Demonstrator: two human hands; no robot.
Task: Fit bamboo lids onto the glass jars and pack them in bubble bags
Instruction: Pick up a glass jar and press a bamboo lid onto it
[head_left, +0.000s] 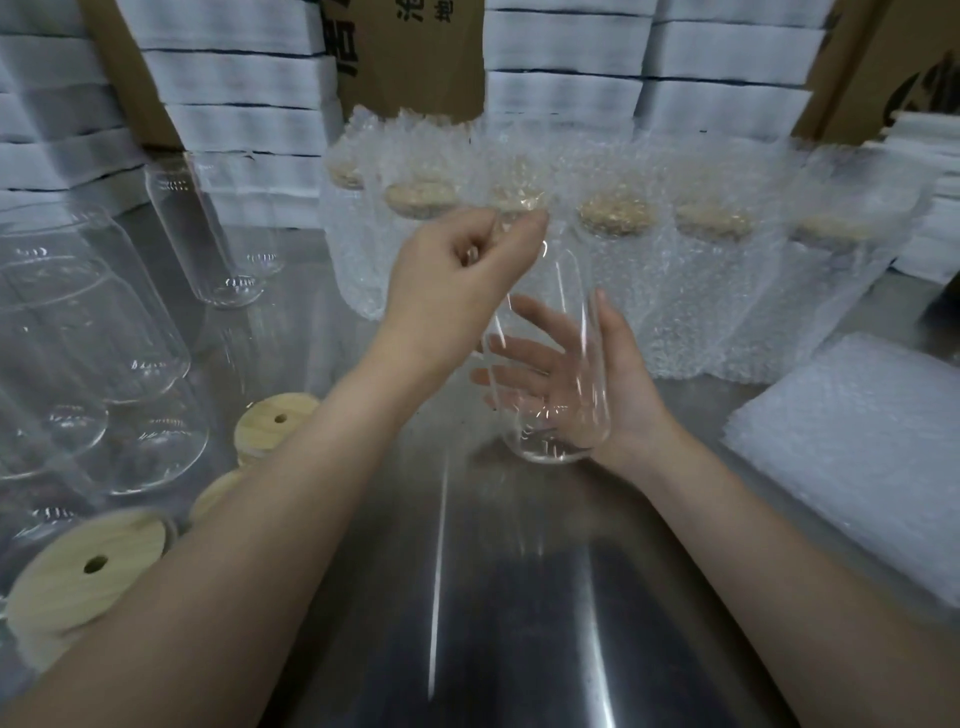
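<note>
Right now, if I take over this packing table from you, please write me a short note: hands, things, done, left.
Left grip pinches the rim of the held jar; right grip is open, supporting its lower side. The jar has no lid.
Loose bamboo lids and bare jars are at the left; bubble bags are stacked at the right.
Done: a row of bagged jars with lids stands at the back.
Left: lid this jar, bag it, then the bare jars.

- A brushed steel table (519, 597) fills the foreground, with pale streaks of overhead light running along its surface.
- Stacks of white foam slabs (244, 78) line the back.
- Brown cardboard cartons (410, 52) with dark print stand among them.
</note>
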